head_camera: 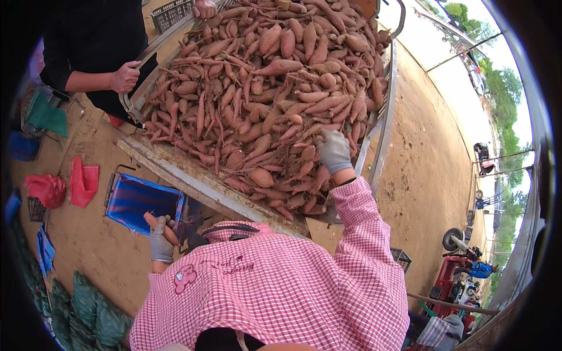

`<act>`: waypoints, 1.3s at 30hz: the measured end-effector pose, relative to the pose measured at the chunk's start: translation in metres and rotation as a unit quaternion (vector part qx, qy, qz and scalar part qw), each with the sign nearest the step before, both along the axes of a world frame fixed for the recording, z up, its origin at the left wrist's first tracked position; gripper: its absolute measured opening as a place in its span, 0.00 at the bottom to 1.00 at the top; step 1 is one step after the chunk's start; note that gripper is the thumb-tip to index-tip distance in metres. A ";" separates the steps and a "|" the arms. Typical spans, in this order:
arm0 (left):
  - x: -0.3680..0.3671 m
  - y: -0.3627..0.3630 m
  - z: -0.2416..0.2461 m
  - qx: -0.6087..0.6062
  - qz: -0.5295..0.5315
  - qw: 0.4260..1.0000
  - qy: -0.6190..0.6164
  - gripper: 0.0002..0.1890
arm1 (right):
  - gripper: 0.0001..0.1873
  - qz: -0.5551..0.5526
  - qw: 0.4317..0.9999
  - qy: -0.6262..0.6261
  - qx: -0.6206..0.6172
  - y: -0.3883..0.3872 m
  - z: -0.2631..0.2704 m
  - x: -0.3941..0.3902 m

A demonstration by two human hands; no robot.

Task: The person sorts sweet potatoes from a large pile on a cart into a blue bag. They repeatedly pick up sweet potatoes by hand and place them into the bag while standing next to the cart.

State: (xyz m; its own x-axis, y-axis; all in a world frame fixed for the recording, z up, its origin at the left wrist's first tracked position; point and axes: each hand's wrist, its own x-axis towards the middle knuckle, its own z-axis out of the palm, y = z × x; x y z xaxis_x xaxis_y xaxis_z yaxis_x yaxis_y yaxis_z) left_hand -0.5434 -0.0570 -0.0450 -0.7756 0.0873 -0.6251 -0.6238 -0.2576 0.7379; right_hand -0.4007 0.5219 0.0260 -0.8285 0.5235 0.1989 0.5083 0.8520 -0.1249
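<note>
My left hand (160, 250), in a grey work glove, grips a reddish sweet potato (169, 235) beside a blue-lined container (145, 199). The sweet potato's pointed end sticks up past my fingers. My gloved right hand (334, 151) reaches onto the near right part of a large heap of sweet potatoes (268, 94). Its fingers touch the roots there, but whether they close around one is hidden. Many in the heap still carry thin roots and soil. They lie in a metal truck bed with a rusty near edge (206, 186).
Another person's hand (125, 78) holds the bed's left rail (151, 50); a second hand (204, 8) rests farther along it. Red bags (84, 182), green sacks (103, 311) and a black crate (172, 16) stand on the left. A metal side rail (386, 118) bounds the right.
</note>
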 end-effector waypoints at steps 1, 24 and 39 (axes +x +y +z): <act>-0.002 0.005 0.001 -0.005 0.012 1.000 -0.001 0.12 | 0.18 0.018 0.991 0.063 0.119 0.035 -0.005 -0.018; -0.042 0.255 0.061 0.266 -0.335 0.901 0.077 0.24 | 0.21 -0.103 0.561 0.108 -0.814 -0.155 -0.004 -0.004; -0.049 0.240 0.063 0.123 -0.261 0.948 0.131 0.18 | 0.24 0.078 0.978 0.177 0.073 -0.007 -0.018 -0.083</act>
